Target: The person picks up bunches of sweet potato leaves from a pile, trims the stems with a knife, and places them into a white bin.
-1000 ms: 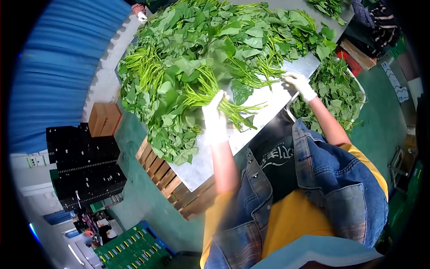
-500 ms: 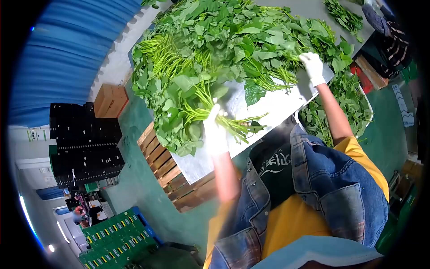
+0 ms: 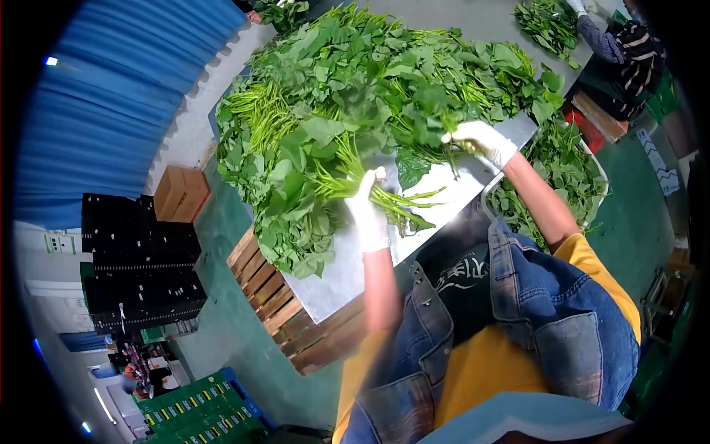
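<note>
My left hand (image 3: 367, 213), in a white glove, is wrapped round a bunch of leafy green stems (image 3: 342, 166). The cut ends point right over the metal table (image 3: 333, 285), and the leaves spread to the left. To the right, my right hand (image 3: 482, 140), also gloved in white, is closed on a few leafy stems (image 3: 445, 122) at the edge of the pile. A large heap of leafy greens (image 3: 333, 66) covers the far part of the table, its pale stems showing at the left.
Beside my right arm is a white-rimmed container of greens (image 3: 551, 177). A wooden pallet (image 3: 266, 281) lies below the table's left side. Black crates (image 3: 140, 244), a cardboard box (image 3: 181, 194) and green crates (image 3: 200, 407) stand at left. A co-worker (image 3: 629, 52) is at upper right beside more greens (image 3: 547, 26).
My right hand has moved left along the pile and now has leafy stems in its fingers. My left hand still grips its bunch, shifted slightly to the right.
</note>
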Available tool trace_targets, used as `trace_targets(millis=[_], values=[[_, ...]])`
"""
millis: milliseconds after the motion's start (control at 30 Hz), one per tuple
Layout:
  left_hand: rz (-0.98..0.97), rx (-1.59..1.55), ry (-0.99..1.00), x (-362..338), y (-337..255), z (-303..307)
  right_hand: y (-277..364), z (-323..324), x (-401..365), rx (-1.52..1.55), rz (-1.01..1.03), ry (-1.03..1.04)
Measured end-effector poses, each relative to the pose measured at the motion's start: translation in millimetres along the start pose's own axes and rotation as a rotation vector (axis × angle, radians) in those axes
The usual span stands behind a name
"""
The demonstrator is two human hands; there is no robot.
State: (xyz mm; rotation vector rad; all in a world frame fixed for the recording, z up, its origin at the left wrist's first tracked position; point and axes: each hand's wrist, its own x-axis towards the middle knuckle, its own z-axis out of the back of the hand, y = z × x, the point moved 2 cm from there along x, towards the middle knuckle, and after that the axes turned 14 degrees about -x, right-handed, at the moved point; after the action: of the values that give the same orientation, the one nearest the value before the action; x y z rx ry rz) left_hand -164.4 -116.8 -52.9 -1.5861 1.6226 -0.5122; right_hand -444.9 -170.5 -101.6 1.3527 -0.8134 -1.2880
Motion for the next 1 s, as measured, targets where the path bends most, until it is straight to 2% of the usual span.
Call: trace_targets(millis=[133,200,267,300,333,367,433,500,533,567,600,633,667,700,733,800,833,867,933,1000], values=[[0.110,-0.198,0.021,0.2,7.2,0.7,87.2,2.3,-43.7,-0.198,0.279,-0.284],[0.213,-0.605,0.141,-5.3,6.8,-11.8,43.4,10.0,-11.3,-0.396,0.486,-0.479],[0.249,-0.590,0.097,-4.6,10.9,-5.9,37.2,13.0,-7.2,-0.549,0.093,-0.155],[0.296,-0.589,0.063,0.1,18.6,2.5,33.8,7.5,-11.2,-0.662,0.150,-0.285],[0.340,-0.591,0.025,0.6,19.0,1.5,41.5,0.8,-20.0,-0.914,0.384,-0.473],[0.295,-0.444,0.035,0.5,16.8,4.1,45.7,-1.2,-23.9,-0.875,0.416,-0.550],[0.318,-0.480,-0.014,-3.6,15.9,10.6,31.9,0.6,-16.3,-0.836,0.505,-0.659],[0.323,-0.497,-0.114,13.3,26.4,27.7,14.1,6.2,-10.6,-0.807,0.439,-0.632],[0.312,-0.498,-0.102,17.7,22.4,27.0,14.6,9.5,-3.2,-0.780,0.384,-0.604],[0.267,-0.453,-0.105,19.6,20.1,27.1,39.9,5.1,-16.9,-0.705,0.548,-0.745],[0.233,-0.403,-0.128,15.1,21.0,33.0,59.1,1.2,-33.0,-0.504,0.575,-0.786],[0.310,-0.495,-0.043,25.0,33.2,54.6,68.1,0.7,-38.5,-0.510,0.591,-0.764],[0.317,-0.492,-0.052,20.6,33.2,50.7,72.0,4.0,-36.2,-0.515,0.608,-0.752],[0.290,-0.476,-0.156,18.3,33.1,45.2,34.3,19.2,-6.3,-0.850,0.508,-0.690],[0.258,-0.462,-0.250,18.3,31.6,40.6,34.2,16.0,6.0,-0.650,0.615,-0.399],[0.300,-0.529,-0.160,17.3,27.9,40.5,17.0,18.5,6.9,-1.059,0.057,-0.406],[0.253,-0.499,-0.136,21.2,27.7,41.0,8.5,22.0,5.9,-1.052,0.385,-0.601],[0.211,-0.471,-0.129,16.8,24.5,36.0,28.0,16.1,-9.3,-0.800,0.465,-0.719],[0.147,-0.423,-0.209,13.3,25.7,36.8,64.7,6.8,-36.5,-0.408,0.621,-0.790],[0.203,-0.550,-0.238,16.6,31.9,43.7,68.9,5.9,-35.5,-0.361,0.583,-0.759]])
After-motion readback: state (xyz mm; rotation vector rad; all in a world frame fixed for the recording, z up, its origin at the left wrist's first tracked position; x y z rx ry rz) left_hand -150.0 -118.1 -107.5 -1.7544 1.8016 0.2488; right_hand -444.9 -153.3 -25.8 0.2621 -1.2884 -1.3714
